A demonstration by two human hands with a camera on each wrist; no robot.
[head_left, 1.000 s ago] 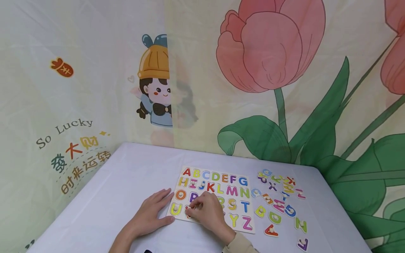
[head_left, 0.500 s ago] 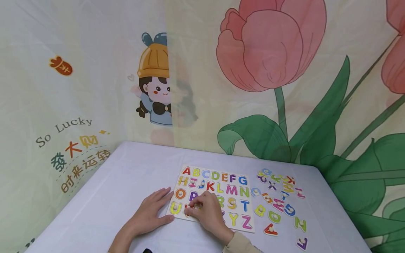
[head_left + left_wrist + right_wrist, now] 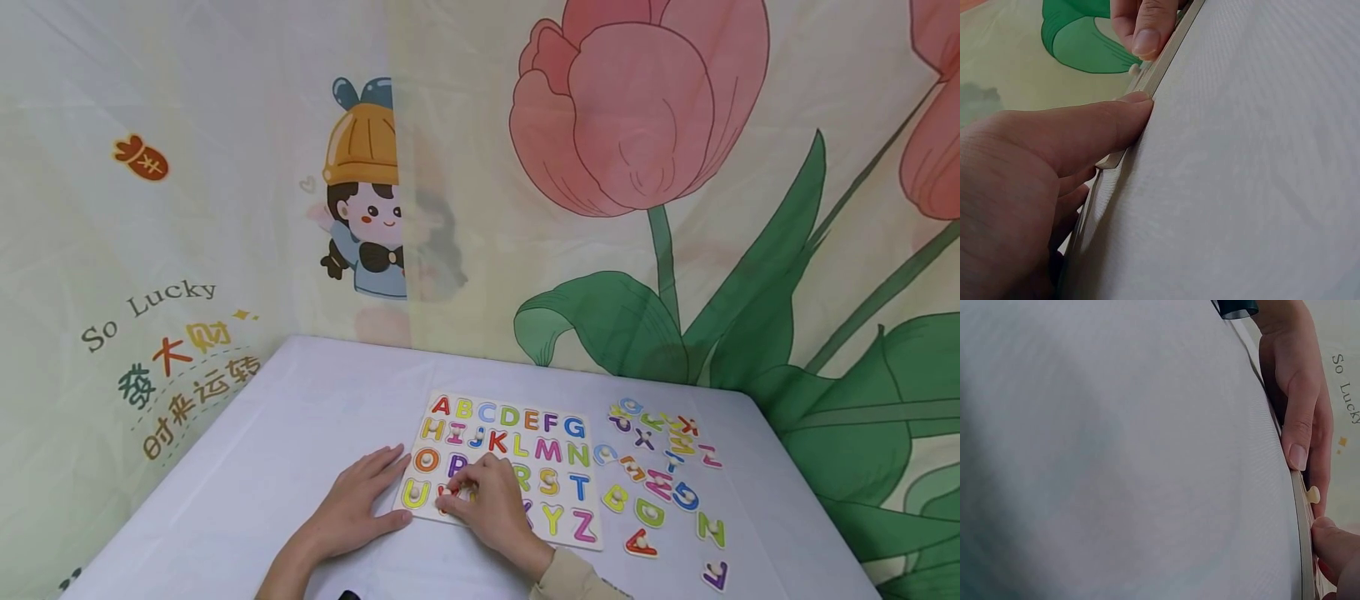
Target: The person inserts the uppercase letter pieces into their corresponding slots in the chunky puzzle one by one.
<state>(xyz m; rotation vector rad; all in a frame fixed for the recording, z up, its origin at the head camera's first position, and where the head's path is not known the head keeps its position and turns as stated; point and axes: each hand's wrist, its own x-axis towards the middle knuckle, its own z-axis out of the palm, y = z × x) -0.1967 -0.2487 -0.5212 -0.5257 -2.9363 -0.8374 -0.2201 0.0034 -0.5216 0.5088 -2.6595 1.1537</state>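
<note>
A white alphabet puzzle board (image 3: 430,514) lies on the table, printed with rows of coloured letters. My right hand (image 3: 493,504) pinches a red letter V piece (image 3: 446,490) at its spot in the bottom row, right of the yellow U piece (image 3: 414,494). The fingers partly cover the piece. My left hand (image 3: 366,498) rests flat at the board's left edge, fingers extended; in the left wrist view its thumb (image 3: 1104,128) touches the board's edge (image 3: 1169,56). A knob (image 3: 1313,494) stands up from the board between both hands in the right wrist view.
Loose knobbed letter pieces lie right of the board, among them a red A (image 3: 641,543), a green D (image 3: 649,512), a green N (image 3: 711,529) and a purple F (image 3: 715,575). More overlap behind them. A tulip-printed curtain (image 3: 465,333) hangs behind the table.
The right fingers have shifted only very slightly over the red V piece. The left hand has stayed in place. The head view has drifted a little.
</note>
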